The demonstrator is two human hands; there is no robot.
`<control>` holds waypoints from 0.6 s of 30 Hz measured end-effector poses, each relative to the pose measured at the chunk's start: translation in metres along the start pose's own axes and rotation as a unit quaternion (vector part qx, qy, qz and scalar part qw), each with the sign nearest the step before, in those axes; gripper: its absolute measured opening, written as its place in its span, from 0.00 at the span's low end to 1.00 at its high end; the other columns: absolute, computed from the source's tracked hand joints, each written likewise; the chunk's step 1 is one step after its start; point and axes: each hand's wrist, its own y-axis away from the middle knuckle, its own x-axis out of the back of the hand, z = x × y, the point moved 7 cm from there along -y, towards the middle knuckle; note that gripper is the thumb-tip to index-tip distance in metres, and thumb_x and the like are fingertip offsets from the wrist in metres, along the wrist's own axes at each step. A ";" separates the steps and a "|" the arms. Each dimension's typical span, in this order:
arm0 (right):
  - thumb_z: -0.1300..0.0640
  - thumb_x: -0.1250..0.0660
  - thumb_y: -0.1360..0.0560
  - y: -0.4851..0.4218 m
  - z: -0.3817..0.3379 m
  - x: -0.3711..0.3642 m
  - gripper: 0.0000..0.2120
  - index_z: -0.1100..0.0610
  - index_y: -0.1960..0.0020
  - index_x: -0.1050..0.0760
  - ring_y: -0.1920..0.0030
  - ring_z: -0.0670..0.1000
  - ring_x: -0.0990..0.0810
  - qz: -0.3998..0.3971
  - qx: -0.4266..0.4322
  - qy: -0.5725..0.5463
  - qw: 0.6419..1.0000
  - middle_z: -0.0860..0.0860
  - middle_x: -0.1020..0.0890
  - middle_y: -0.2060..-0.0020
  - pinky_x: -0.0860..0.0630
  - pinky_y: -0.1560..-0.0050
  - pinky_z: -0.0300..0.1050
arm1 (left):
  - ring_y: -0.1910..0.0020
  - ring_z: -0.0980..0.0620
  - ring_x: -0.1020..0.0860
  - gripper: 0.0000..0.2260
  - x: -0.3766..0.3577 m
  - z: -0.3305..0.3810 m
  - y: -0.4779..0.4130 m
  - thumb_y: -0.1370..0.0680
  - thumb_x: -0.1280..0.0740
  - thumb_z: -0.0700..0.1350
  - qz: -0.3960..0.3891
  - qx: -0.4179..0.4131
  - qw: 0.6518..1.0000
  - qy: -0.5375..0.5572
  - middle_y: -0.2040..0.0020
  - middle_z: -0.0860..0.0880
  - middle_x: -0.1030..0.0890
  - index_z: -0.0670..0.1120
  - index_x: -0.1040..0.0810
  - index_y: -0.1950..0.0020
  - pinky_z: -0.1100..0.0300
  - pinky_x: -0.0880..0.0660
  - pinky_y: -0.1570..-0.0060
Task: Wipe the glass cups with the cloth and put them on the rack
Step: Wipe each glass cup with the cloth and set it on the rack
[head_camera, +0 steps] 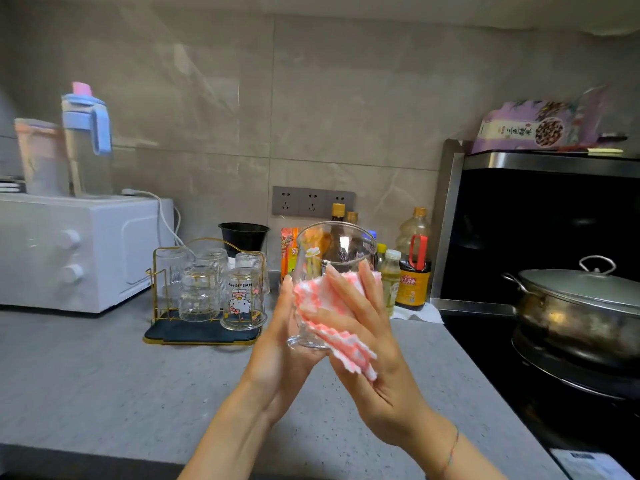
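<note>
— So, how far along?
— Mid-frame, the left hand (277, 344) grips a glass cup (337, 251) while the right hand (374, 341) presses the cloth (325, 299) on it with flat fingers; several cups (199, 294) already stand on the rack (187, 336), this one remains

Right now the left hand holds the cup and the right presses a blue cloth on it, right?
No: the head view shows a pink and white cloth. The left hand does hold the cup, the right hand pressing the cloth on it.
</note>
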 end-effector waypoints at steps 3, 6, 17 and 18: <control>0.46 0.49 0.19 0.004 0.001 -0.005 0.21 0.52 0.32 0.29 0.23 0.57 0.52 -0.025 0.030 0.054 0.998 0.48 0.40 0.25 0.57 0.25 0.60 | 0.40 0.48 0.20 0.26 0.006 0.001 0.001 0.24 0.43 0.60 0.004 0.009 1.000 -0.008 0.38 0.44 0.19 0.46 0.24 0.34 0.50 0.22 0.42; 0.47 0.50 0.19 0.001 0.000 -0.010 0.21 0.51 0.31 0.29 0.23 0.57 0.51 -0.048 0.051 0.089 0.994 0.47 0.39 0.25 0.57 0.25 0.58 | 0.38 0.43 0.21 0.32 0.007 0.002 0.001 0.26 0.40 0.68 0.002 0.016 1.000 -0.026 0.36 0.41 0.21 0.48 0.26 0.31 0.44 0.29 0.37; 0.39 0.55 0.19 -0.034 0.026 0.017 0.27 0.52 0.28 0.35 0.23 0.48 0.52 0.012 -0.067 0.033 0.997 0.39 0.42 0.25 0.55 0.24 0.51 | 0.45 0.45 0.17 0.38 -0.001 -0.009 0.007 0.39 0.27 0.69 0.000 0.015 1.000 -0.008 0.39 0.47 0.18 0.55 0.25 0.32 0.47 0.20 0.45; 0.40 0.54 0.19 -0.031 0.023 0.016 0.26 0.51 0.27 0.37 0.23 0.48 0.53 0.012 -0.070 0.018 0.997 0.38 0.43 0.25 0.54 0.24 0.54 | 0.44 0.45 0.18 0.39 0.000 -0.009 0.006 0.42 0.24 0.69 -0.002 0.010 1.000 -0.010 0.38 0.48 0.19 0.56 0.23 0.33 0.46 0.21 0.44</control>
